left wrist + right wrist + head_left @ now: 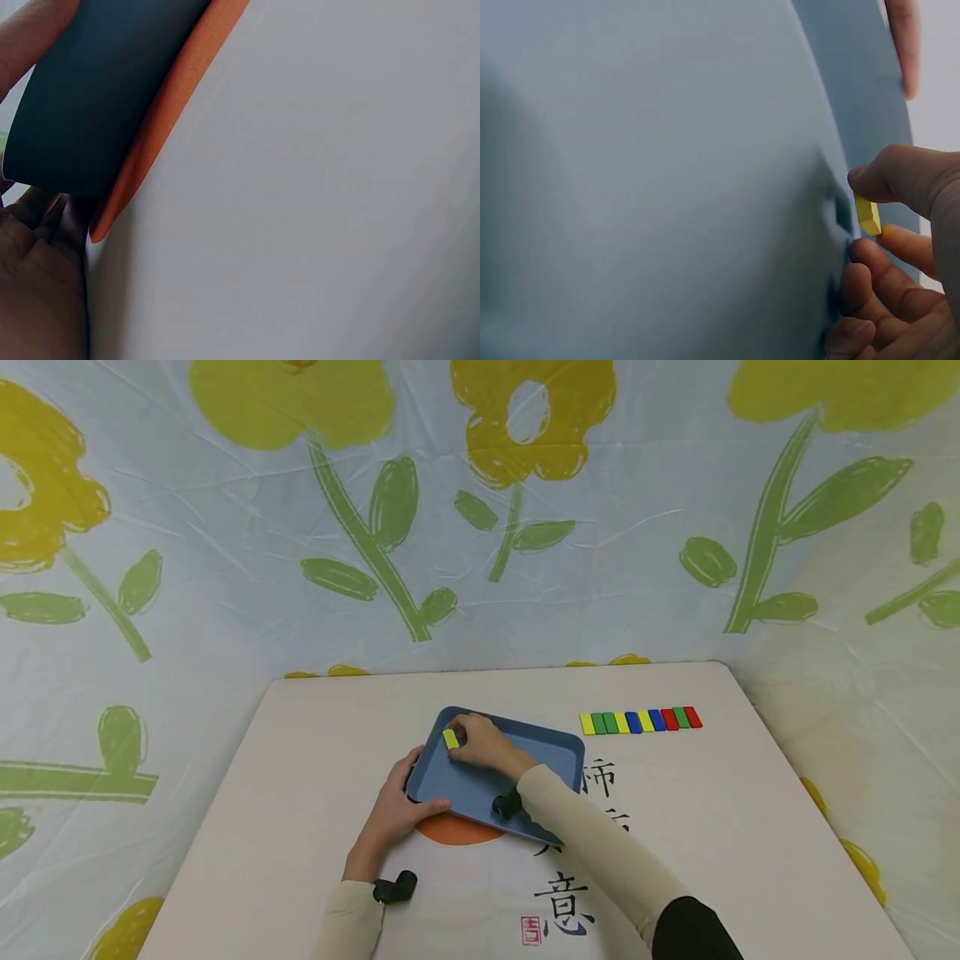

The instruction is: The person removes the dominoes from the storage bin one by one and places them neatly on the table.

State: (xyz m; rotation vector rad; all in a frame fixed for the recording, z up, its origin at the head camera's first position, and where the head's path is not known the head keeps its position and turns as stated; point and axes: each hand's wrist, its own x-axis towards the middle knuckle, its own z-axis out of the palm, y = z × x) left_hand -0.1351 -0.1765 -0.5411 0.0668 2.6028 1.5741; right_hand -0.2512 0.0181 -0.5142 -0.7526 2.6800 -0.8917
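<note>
A blue rectangular tray [480, 793] sits at an angle in the middle of the table. My left hand [394, 810] grips its left corner, thumb on the near rim; in the left wrist view the fingers [56, 214] reach under the tray's dark side [90, 112]. Over the tray's left part, my right hand [487, 746] pinches a small yellow block [451, 739] close to the left wall. The right wrist view shows this yellow block [868, 215] between thumb and index finger, the other fingers curled low beside the tray floor [667, 187].
To the right of the tray, a row of yellow, green, blue and red blocks [641, 721] lies on the table [750, 827]. An orange printed shape [461, 831] and black brush characters [567, 906] show on the tabletop. A flower-patterned cloth [600, 543] hangs behind the table.
</note>
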